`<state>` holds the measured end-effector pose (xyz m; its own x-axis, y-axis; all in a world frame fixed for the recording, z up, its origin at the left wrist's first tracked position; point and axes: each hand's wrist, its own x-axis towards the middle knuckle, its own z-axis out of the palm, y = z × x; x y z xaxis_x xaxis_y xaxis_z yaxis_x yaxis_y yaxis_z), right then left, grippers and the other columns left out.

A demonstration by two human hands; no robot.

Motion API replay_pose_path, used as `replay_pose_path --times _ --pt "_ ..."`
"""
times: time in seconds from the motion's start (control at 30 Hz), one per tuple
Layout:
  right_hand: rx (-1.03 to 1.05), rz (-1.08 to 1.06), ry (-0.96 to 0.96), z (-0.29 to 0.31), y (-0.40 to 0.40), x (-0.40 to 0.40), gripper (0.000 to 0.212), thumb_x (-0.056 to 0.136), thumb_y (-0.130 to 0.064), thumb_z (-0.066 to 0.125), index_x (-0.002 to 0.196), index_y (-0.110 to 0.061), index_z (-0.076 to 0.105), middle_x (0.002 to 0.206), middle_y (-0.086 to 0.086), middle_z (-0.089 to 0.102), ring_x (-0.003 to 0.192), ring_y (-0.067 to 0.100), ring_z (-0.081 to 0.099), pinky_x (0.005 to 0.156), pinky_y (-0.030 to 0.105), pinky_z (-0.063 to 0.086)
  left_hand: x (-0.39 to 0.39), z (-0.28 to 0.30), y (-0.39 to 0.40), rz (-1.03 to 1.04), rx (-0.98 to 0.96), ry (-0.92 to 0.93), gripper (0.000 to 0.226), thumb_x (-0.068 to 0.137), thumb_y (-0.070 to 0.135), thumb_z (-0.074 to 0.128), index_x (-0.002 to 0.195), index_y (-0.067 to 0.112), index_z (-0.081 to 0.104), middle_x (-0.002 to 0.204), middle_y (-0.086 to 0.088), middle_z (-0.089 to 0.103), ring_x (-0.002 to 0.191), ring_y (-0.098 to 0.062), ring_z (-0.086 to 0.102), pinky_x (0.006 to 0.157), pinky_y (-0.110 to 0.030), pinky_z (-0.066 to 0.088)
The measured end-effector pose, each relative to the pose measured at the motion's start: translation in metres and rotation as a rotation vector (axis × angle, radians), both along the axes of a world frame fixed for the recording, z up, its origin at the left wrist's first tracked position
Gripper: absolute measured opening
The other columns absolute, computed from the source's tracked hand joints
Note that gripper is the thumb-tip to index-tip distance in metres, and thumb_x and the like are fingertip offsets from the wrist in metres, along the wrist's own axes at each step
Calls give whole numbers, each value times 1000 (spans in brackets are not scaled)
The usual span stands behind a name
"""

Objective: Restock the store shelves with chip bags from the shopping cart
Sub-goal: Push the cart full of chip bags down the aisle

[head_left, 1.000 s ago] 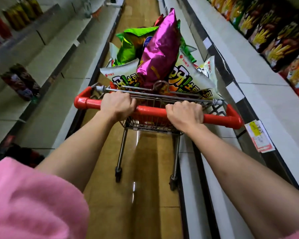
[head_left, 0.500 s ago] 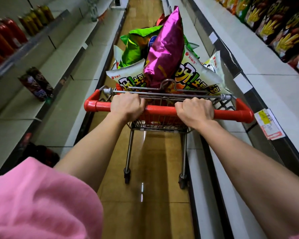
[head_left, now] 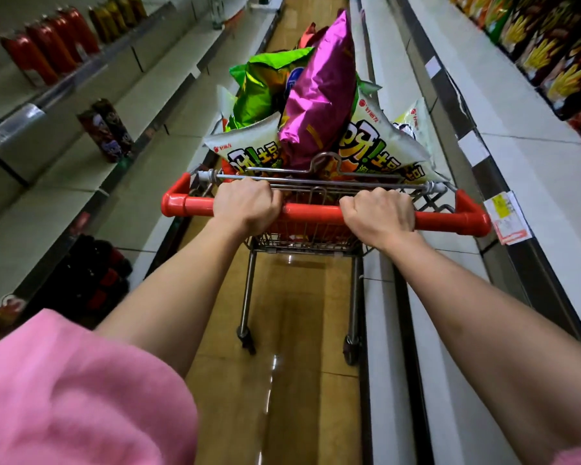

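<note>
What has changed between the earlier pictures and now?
The red-handled wire shopping cart has rolled forward along the aisle: the red cans on the left shelf came closer. Both hands, left and right, still grip the handle; the shiny purple chip bag stays upright.

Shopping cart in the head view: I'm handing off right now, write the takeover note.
Left hand and right hand both grip the red cart handle.
The shopping cart stands in the aisle, piled with chip bags: magenta bag upright on top, green bag behind, white bags in front.
Done: no bag is out of the cart.
Left: park beside the bare right shelf, then shelve every bag.
</note>
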<state>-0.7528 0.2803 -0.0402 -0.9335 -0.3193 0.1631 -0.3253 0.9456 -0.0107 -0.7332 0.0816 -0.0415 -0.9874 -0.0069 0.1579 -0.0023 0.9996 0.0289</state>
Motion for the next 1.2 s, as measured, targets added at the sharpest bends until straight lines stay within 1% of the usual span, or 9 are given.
replay_pose_path --times 0.13,0.27,0.37,0.47,0.63,0.7,0.93,1.1,1.2 --pt "-6 5 15 -1 2 -8 52 98 -34 27 93 -5 70 97 19 67 90 34 61 70 35 34 -10 -1 0 -8 3 13 44 97 36 30 59 17 40 73 -8 50 67 -26 50 62 -32 37" --pt "-8 -2 5 1 -1 -21 52 98 -35 27 88 -7 69 92 16 67 76 28 52 70 35 35 -26 -1 -3 -17 8 7 44 97 36 29 59 17 40 66 -5 47 64 -24 49 60 -31 36" --pt "-5 -8 10 3 -3 -38 52 98 -35 27 90 -6 69 95 17 67 85 32 59 74 36 39 -44 -1 -7 -34 6 4 44 97 37 29 60 18 41 69 -5 49 64 -22 50 60 -30 36" --pt "9 -28 13 3 -6 -62 52 99 -35 27 94 -5 70 98 19 67 91 34 61 75 36 39 -71 -1 -9 -53 6 5 43 97 37 29 60 18 41 70 -5 49 66 -23 51 61 -31 38" --pt "16 -73 15 1 -11 -103 52 99 -35 27 93 -6 69 97 17 67 89 33 61 71 35 35 -120 -1 -12 -69 0 -7 45 97 36 29 59 17 41 66 -4 46 65 -24 49 62 -31 35" --pt "24 -101 17 1 -14 -124 52 99 -35 27 95 -6 69 99 17 67 91 33 61 71 35 34 -145 0 -13 -79 -2 -8 45 97 36 30 58 17 39 69 -6 47 67 -25 48 63 -32 34" --pt "23 -123 5 1 -16 -149 51 99 -36 27 99 -6 68 103 18 66 94 34 61 73 35 34 -175 0 -14 -93 -17 0 45 98 36 29 58 16 39 72 -8 49 68 -26 49 63 -33 34" --pt "15 -118 5 2 -16 -158 51 99 -36 27 100 -6 69 104 18 67 96 34 61 73 36 33 -186 -2 -15 -93 -13 -5 45 98 37 28 60 16 42 61 -3 42 64 -24 48 62 -32 34" --pt "14 -104 1 3 -15 -157 51 99 -35 27 101 -6 69 105 18 66 96 34 60 73 36 33 -185 -2 -15 -85 -3 -5 46 98 37 29 60 16 43 61 -3 41 63 -24 48 62 -32 36"
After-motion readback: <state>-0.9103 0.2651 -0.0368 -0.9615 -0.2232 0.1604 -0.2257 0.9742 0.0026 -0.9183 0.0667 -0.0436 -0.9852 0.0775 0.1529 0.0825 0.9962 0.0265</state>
